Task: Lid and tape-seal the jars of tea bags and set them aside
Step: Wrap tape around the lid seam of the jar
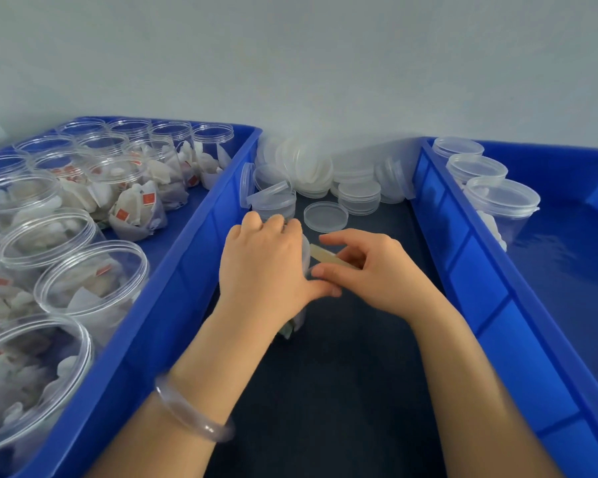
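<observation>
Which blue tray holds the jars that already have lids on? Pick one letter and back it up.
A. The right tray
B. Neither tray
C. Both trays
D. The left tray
A: the lidded jars stand in a row in the right tray, while the open jars in the left tray all show bare rims with no lids.
</observation>
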`<action>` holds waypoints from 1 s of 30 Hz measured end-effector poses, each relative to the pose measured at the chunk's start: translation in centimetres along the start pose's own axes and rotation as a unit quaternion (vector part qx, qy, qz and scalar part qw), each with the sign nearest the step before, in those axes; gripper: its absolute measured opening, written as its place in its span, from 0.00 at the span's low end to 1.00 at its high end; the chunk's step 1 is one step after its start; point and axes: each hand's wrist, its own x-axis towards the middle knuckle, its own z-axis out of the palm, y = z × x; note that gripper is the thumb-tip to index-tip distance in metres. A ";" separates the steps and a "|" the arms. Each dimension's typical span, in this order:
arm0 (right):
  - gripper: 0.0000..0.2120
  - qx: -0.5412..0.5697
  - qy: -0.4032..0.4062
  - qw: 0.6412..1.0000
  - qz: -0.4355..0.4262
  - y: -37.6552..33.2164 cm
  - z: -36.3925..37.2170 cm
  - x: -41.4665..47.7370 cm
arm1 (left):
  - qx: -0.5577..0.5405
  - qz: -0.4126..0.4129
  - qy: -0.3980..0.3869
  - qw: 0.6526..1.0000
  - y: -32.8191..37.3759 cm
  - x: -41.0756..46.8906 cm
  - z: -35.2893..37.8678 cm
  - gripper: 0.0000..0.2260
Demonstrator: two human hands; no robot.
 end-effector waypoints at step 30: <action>0.23 -0.034 0.058 0.997 -0.023 0.6 0.1 -0.8 | -0.369 0.114 -0.068 0.920 -2.3 1.8 -0.4 0.33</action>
